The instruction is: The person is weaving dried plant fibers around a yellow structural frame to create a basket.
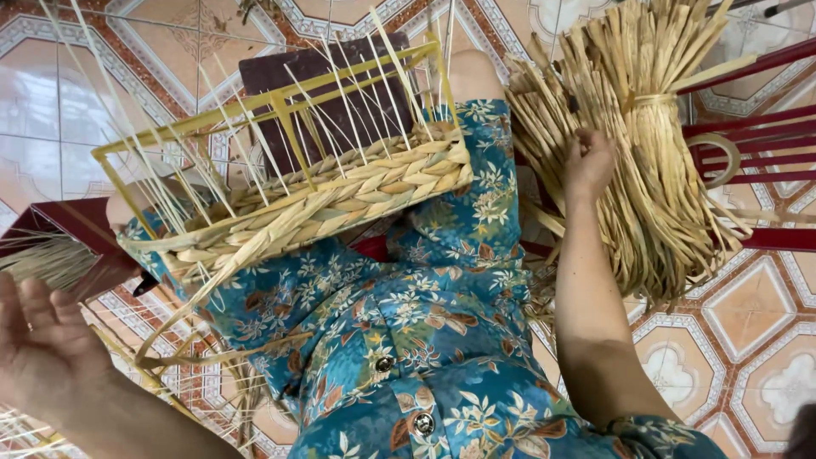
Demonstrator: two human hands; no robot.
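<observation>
1. Half-woven basket (323, 200): rests tilted on the person's lap, braided band low on the frame and bare yellow frame (255, 106) above, so its unwoven ribs face the weaver.
2. Left hand (38, 348): left of and below the basket, palm open and released, holding nothing; thin loose strands (38, 259) lie just beyond it.
3. Right hand (588, 161): right of the basket, fingers clenched into the tied bundle of dried straw (646, 153), apparently gripping a strand; the bundle leans on a red rack (756, 144), within arm's reach.
</observation>
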